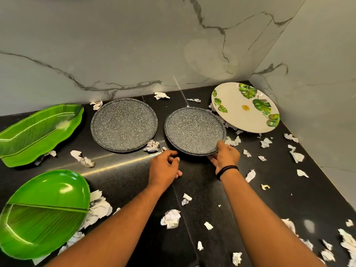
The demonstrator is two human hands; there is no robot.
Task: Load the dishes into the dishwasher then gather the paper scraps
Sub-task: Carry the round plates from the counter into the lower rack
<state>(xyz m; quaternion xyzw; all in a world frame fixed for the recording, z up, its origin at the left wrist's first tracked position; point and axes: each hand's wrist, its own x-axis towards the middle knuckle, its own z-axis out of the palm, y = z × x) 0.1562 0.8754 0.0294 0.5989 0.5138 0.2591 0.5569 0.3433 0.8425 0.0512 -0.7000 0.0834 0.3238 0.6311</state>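
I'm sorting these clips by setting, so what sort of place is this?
Probably a home kitchen corner: a black stone countertop meets marble-look wall panels, with dinner plates such as a speckled grey plate laid out.

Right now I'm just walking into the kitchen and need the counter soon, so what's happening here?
A person is clearing dishes. Their right hand grips the near rim of the right speckled grey plate, lifting it off the black counter, while the left hand hovers beside it, holding nothing. A second speckled plate, two green leaf-shaped dishes and a white leaf-print plate still wait, with paper scraps scattered all around.
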